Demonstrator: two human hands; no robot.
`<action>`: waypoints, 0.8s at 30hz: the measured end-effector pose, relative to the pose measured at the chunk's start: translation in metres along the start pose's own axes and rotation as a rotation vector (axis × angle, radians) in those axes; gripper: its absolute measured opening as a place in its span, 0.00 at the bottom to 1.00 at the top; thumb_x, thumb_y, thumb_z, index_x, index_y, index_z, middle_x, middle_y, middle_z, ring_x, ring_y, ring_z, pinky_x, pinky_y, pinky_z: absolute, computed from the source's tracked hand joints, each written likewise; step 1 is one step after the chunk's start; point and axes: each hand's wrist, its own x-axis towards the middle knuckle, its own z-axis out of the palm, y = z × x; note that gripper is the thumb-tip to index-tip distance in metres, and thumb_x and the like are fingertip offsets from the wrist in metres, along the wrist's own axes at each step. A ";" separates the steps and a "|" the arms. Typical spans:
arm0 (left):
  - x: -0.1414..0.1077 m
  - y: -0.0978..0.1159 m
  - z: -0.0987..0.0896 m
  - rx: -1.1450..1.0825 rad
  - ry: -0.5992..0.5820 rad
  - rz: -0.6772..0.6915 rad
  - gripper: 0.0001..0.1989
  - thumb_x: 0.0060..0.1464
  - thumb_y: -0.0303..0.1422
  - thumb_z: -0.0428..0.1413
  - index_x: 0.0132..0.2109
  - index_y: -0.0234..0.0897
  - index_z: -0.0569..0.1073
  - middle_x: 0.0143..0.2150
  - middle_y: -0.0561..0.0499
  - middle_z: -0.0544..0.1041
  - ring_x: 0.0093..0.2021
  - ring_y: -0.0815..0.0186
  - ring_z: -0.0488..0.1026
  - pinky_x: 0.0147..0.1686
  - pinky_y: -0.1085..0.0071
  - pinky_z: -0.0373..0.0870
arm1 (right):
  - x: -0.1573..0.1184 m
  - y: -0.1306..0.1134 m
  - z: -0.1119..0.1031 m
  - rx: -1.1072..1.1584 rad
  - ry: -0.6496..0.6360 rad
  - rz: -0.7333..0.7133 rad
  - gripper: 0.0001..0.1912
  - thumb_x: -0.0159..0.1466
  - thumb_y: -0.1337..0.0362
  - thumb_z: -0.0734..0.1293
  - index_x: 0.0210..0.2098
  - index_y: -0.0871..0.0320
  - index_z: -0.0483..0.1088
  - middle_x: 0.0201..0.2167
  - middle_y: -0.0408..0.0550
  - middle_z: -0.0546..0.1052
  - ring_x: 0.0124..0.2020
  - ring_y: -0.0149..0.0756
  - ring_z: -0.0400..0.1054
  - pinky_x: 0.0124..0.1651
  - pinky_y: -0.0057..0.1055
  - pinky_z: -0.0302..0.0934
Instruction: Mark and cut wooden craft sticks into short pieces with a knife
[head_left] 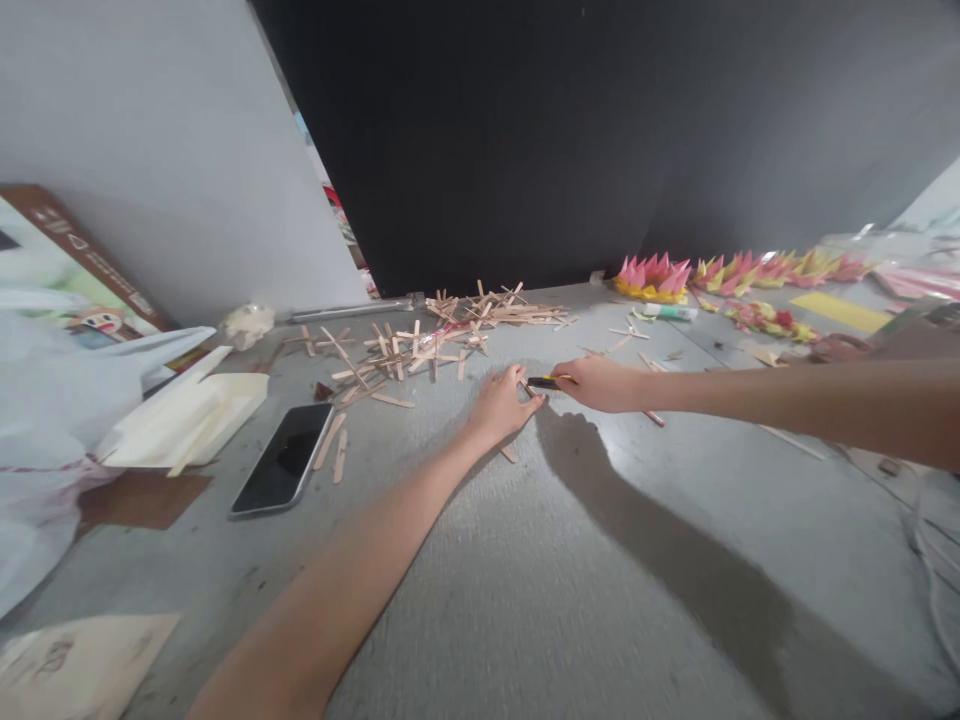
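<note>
My left hand (496,408) presses on the grey table near its middle, thumb and fingers pinning a wooden craft stick (528,388) that is mostly hidden. The end of a stick (508,453) shows just below this hand. In my right hand (604,384), a yellow and black utility knife (546,382) is gripped, its front end at the pinned stick. Whether the blade touches the wood is too small to tell. A loose pile of craft sticks (450,335) lies behind my left hand, some of them crossed.
A phone (283,460) and an open white food box (210,410) lie left, beside a plastic bag (60,420). Pink and yellow folded-paper pieces (651,278) and a glue stick (669,313) stand at the back right. A black panel (525,140) rises behind. Cables (926,560) run at far right.
</note>
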 end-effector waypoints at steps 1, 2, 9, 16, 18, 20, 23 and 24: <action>0.000 0.000 0.000 0.001 -0.004 -0.006 0.27 0.61 0.41 0.63 0.63 0.39 0.68 0.68 0.36 0.74 0.69 0.46 0.70 0.70 0.50 0.55 | 0.000 -0.002 0.000 -0.002 0.001 -0.003 0.21 0.75 0.64 0.54 0.52 0.57 0.77 0.39 0.55 0.83 0.38 0.43 0.76 0.34 0.31 0.53; 0.001 0.000 0.001 0.004 -0.005 -0.012 0.27 0.61 0.41 0.63 0.63 0.39 0.68 0.68 0.37 0.74 0.69 0.46 0.69 0.70 0.50 0.56 | -0.001 -0.004 0.000 -0.008 0.005 -0.006 0.21 0.74 0.65 0.55 0.55 0.56 0.77 0.40 0.55 0.83 0.37 0.43 0.76 0.34 0.32 0.53; 0.002 0.000 0.001 0.010 -0.002 -0.020 0.24 0.60 0.41 0.63 0.60 0.41 0.69 0.68 0.38 0.74 0.69 0.47 0.70 0.70 0.51 0.56 | 0.000 -0.021 -0.012 -0.092 -0.032 0.005 0.25 0.71 0.66 0.56 0.61 0.50 0.77 0.43 0.58 0.84 0.37 0.47 0.77 0.35 0.35 0.57; 0.004 -0.008 0.002 -0.114 0.024 0.001 0.26 0.55 0.34 0.63 0.60 0.43 0.68 0.66 0.39 0.76 0.69 0.46 0.70 0.68 0.49 0.62 | 0.015 -0.039 -0.039 -0.164 -0.097 -0.032 0.21 0.65 0.67 0.63 0.52 0.59 0.81 0.44 0.63 0.82 0.41 0.49 0.77 0.33 0.34 0.56; 0.007 -0.013 0.002 -0.303 0.126 -0.066 0.26 0.55 0.27 0.60 0.61 0.42 0.67 0.66 0.40 0.76 0.67 0.51 0.72 0.65 0.52 0.66 | 0.020 -0.045 -0.046 -0.191 -0.133 -0.043 0.19 0.64 0.67 0.63 0.49 0.62 0.81 0.42 0.64 0.82 0.39 0.48 0.76 0.32 0.33 0.56; 0.012 -0.020 0.001 -0.488 0.271 -0.179 0.26 0.55 0.21 0.54 0.60 0.42 0.67 0.66 0.42 0.77 0.66 0.57 0.74 0.63 0.57 0.70 | 0.027 -0.050 -0.052 -0.213 -0.169 -0.051 0.17 0.63 0.66 0.63 0.45 0.65 0.81 0.39 0.66 0.82 0.34 0.46 0.75 0.30 0.33 0.56; 0.018 -0.030 -0.001 -0.569 0.381 -0.283 0.25 0.56 0.19 0.48 0.59 0.41 0.64 0.64 0.40 0.78 0.63 0.61 0.76 0.59 0.59 0.73 | 0.035 -0.053 -0.059 -0.227 -0.212 -0.066 0.15 0.62 0.66 0.63 0.39 0.68 0.80 0.31 0.65 0.81 0.28 0.43 0.72 0.29 0.34 0.55; 0.019 -0.032 -0.001 -0.572 0.388 -0.296 0.25 0.56 0.19 0.47 0.59 0.40 0.62 0.64 0.40 0.78 0.60 0.61 0.78 0.57 0.60 0.74 | 0.037 -0.053 -0.061 -0.230 -0.223 -0.072 0.15 0.62 0.67 0.63 0.37 0.68 0.80 0.30 0.64 0.80 0.27 0.42 0.71 0.29 0.34 0.56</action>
